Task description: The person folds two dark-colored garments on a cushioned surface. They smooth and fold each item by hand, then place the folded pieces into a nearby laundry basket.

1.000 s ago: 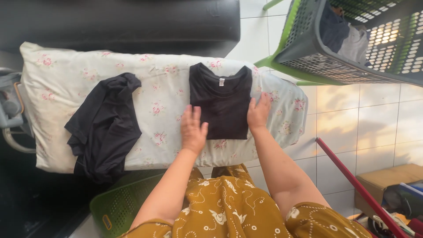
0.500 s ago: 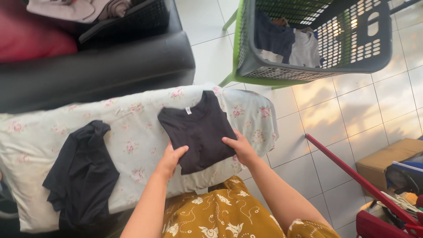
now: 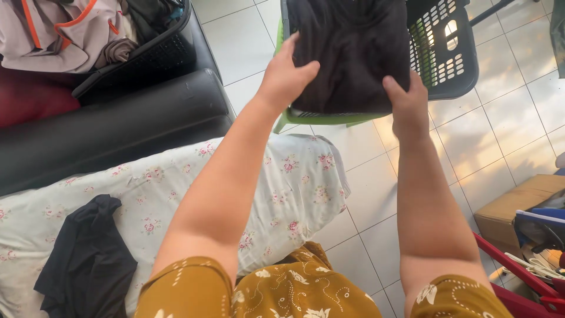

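Note:
I hold a folded black shirt (image 3: 353,53) out in front of me with both hands, over a grey and green laundry basket (image 3: 444,56). My left hand (image 3: 285,73) grips its left edge and my right hand (image 3: 406,103) grips its lower right corner. The shirt hides most of the basket's inside. Below my arms lies a floral-covered ironing surface (image 3: 282,176), with a crumpled black garment (image 3: 88,259) on its left part.
A black sofa (image 3: 112,129) runs behind the floral surface, with a dark basket of clothes (image 3: 106,29) on it. White floor tiles (image 3: 376,194) lie to the right. A cardboard box (image 3: 518,206) and a red pole (image 3: 518,277) sit at the lower right.
Both hands lifted the folded black shirt off the floral surface and carried it up and right, over the laundry basket. My view swung toward the basket.

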